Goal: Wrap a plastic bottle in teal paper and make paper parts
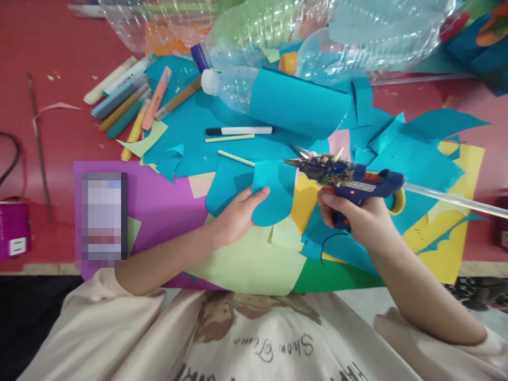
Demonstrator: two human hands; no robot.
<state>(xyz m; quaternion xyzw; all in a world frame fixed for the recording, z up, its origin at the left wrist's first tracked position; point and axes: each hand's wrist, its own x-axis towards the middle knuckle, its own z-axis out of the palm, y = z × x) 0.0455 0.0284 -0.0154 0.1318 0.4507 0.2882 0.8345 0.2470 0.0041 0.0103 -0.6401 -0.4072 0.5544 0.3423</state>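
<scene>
My left hand pinches a blue paper cutout with a rounded lower edge, the thumb lying on top. A second rounded blue piece lies just left of it, partly under my fingers. In my right hand is a dark blue hot glue gun, its small red light lit. The nozzle points left, close above the cutout's upper right corner. Dried, dirty clumps cover the gun's front, and a clear glue stick sticks out of its back. Whether glue is on the paper, I cannot tell.
A plastic bottle wrapped in blue paper lies beyond my hands, with larger clear bottles behind. Several markers sit at the left, above a phone. A black-and-white marker and paper scraps cover the red table.
</scene>
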